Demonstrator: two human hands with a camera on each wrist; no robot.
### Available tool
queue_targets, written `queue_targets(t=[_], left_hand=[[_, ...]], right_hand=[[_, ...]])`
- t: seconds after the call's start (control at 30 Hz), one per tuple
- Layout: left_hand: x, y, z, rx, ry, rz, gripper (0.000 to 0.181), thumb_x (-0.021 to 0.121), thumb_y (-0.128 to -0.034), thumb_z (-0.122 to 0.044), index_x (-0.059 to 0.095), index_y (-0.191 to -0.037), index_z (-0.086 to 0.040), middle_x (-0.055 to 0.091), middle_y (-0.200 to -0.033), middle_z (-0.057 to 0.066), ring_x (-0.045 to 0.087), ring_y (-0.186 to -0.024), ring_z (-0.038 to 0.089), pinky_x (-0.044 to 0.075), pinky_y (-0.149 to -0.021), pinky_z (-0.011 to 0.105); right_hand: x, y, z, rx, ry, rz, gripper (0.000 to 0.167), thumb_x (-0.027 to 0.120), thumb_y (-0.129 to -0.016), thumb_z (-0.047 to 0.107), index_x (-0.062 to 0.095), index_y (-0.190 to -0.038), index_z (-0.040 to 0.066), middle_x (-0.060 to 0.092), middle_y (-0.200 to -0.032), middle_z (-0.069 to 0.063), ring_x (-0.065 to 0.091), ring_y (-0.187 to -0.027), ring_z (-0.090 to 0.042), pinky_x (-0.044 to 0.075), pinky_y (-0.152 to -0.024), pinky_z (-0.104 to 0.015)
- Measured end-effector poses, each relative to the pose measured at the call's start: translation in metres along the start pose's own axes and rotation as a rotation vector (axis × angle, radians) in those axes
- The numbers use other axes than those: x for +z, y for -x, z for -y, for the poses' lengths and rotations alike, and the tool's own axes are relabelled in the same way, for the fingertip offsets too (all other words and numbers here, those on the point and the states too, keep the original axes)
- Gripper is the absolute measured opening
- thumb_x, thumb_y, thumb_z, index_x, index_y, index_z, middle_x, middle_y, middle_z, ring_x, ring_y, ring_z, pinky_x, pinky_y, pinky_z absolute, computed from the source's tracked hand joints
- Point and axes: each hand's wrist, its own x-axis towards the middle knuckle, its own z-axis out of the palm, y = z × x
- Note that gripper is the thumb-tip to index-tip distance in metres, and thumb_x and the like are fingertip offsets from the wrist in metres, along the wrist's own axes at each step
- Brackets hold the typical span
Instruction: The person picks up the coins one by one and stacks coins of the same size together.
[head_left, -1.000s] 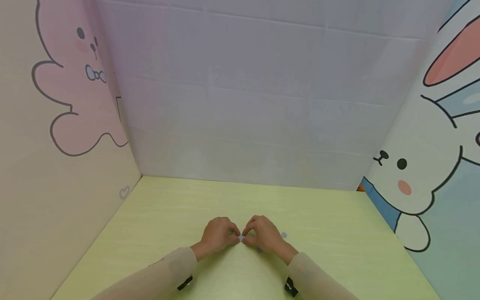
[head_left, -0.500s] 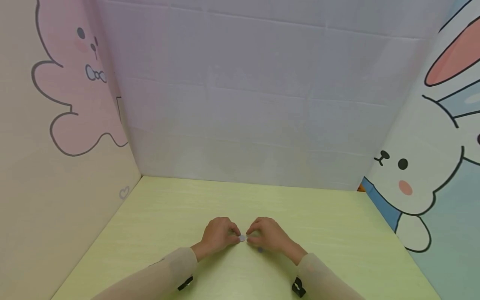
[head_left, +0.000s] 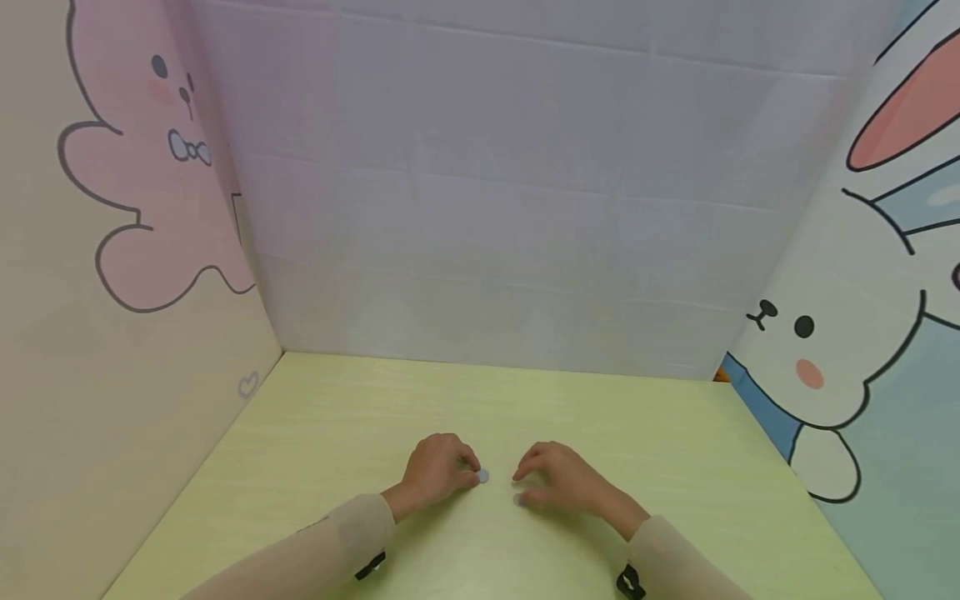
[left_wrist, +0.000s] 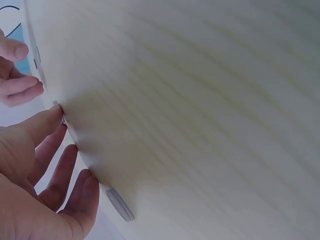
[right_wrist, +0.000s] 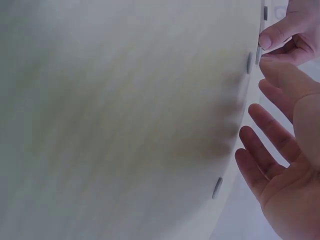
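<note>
My left hand (head_left: 437,472) pinches the edge of a small light grey disc (head_left: 483,476) between thumb and index finger, low at the table surface. To its right, my right hand (head_left: 566,482) has thumb and fingers apart with nothing between them. A second grey disc (head_left: 519,500) lies at the tip of the right thumb; whether they touch, I cannot tell. In the right wrist view, the right hand (right_wrist: 287,150) shows loosely bent, spread fingers, with a disc (right_wrist: 249,63) beside the thumb tip. The left hand (left_wrist: 45,175) appears in the left wrist view with its fingertips at the table.
Another thick grey disc (left_wrist: 120,204) lies on the table beyond the left hand's lower fingers in the left wrist view. One more disc (right_wrist: 217,188) rests below the right fingers in the right wrist view. Cartoon-printed side walls and a pale back sheet (head_left: 495,200) surround the yellow-green table (head_left: 360,400).
My right hand has let go of the pinched disc and moved right and slightly nearer, its thumb and fingers parting. My left hand has stayed in place, still holding the disc.
</note>
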Motion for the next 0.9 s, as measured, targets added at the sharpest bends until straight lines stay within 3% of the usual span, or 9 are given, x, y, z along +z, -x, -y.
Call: queue_targets(t=[0.2,0.63,0.9], left_hand=[[-0.0013,-0.0003,-0.0016,0.000,0.018,0.003,0.010,0.094,-0.0815,-0.026,0.085,-0.084,-0.021,0.073,-0.088,-0.008,0.066,-0.087,0.014,0.053,-0.079,0.035],[-0.0017,-0.0007,-0.0016,-0.016,0.030,0.012,0.011,0.093,-0.0826,-0.030,0.085,-0.084,-0.022,0.071,-0.087,-0.009,0.064,-0.086,0.013,0.051,-0.079,0.033],[-0.0004,0.0004,-0.0008,-0.028,0.037,0.019,0.011,0.093,-0.0828,-0.030,0.085,-0.083,-0.022,0.071,-0.087,-0.010,0.063,-0.087,0.014,0.051,-0.080,0.035]], right_hand=[[0.0027,0.0077,0.0030,0.014,0.021,0.006,0.012,0.084,-0.093,0.026,0.084,-0.104,0.020,0.071,-0.112,0.007,0.063,-0.106,-0.016,0.053,-0.095,-0.040],[0.0082,0.0077,0.0048,-0.020,0.062,-0.056,0.006,0.085,-0.093,0.025,0.084,-0.095,0.020,0.070,-0.107,0.006,0.061,-0.102,-0.014,0.054,-0.091,-0.037],[0.0086,0.0063,0.0081,0.023,0.067,-0.043,0.008,0.086,-0.092,0.027,0.084,-0.092,0.020,0.069,-0.106,0.008,0.061,-0.102,-0.015,0.054,-0.093,-0.038]])
